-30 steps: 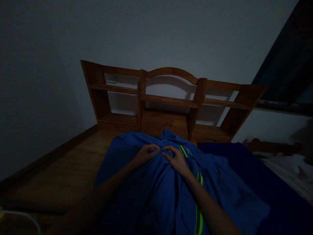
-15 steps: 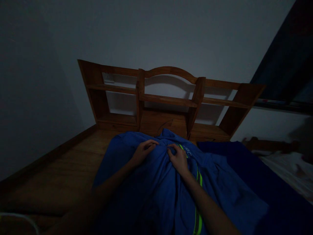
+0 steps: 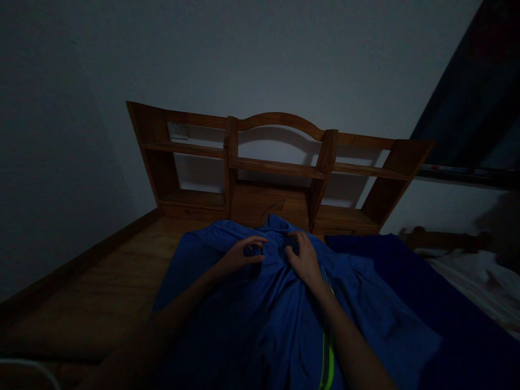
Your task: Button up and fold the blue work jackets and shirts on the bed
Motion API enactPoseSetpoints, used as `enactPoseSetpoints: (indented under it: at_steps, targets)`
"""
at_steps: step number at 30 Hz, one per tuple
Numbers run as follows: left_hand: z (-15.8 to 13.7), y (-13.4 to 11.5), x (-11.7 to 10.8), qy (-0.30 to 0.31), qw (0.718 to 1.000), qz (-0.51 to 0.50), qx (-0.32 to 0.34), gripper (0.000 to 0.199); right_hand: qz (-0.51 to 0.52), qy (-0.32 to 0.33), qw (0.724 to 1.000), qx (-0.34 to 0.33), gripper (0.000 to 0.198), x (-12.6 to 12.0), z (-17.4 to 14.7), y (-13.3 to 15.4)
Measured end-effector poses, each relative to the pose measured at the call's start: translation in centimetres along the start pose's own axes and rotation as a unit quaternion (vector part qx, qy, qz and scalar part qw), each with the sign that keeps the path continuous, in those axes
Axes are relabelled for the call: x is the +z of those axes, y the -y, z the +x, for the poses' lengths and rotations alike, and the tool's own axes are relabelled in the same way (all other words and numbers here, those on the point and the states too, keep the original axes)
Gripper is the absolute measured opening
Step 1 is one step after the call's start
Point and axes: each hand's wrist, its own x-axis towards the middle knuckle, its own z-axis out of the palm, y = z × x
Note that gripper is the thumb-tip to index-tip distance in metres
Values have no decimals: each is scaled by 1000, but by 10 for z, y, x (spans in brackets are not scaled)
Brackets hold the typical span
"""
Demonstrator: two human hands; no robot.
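A blue work jacket (image 3: pixel 268 303) with a yellow-green and grey stripe (image 3: pixel 328 357) is spread out in front of me, creased around its upper middle. Over the left side of those creases is my left hand (image 3: pixel 242 254), thumb and fingers parted in a C shape with nothing between them. Opposite it, my right hand (image 3: pixel 304 260) curves over the cloth, its thumb apart from its fingers and a dark gap between. Both hands are close to the fabric; whether the fingertips touch it I cannot tell in this dim light.
Behind the jacket a wooden headboard with shelves (image 3: pixel 280 168) stands against the wall. Wooden boards (image 3: pixel 122 271) lie to the left. On the right are a dark blue cloth (image 3: pixel 406 271), pale bedding (image 3: pixel 479 276) and a dark curtain (image 3: pixel 471 92). A white curved edge shows lower left.
Both hands have let go of the pinched cloth and moved apart, fingers opening. The right hand has shifted slightly right and now hides the lettering and upper stripe.
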Motion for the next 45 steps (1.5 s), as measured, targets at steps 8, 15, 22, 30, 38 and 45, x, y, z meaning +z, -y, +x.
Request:
enactPoseSetpoints:
  at_steps: [8,15,22,30,38,45]
  targets:
    - [0,-3,2,-27,1000,-6,-6,31,26,106,990,-89,27,8,-5,7]
    - [4,8,4,-43,999,3,11,33,75,96,989,-89,26,6,-4,10]
    - [3,11,6,-42,999,-10,-14,41,117,96,985,-80,11,12,-4,12]
    - [4,20,4,17,993,-78,-86,37,151,80,983,-64,13,12,-5,17]
    - [4,18,-2,89,977,-131,-140,34,142,99,981,-91,12,14,-8,17]
    - [2,14,2,74,982,-127,-120,33,130,95,984,-83,14,13,-7,19]
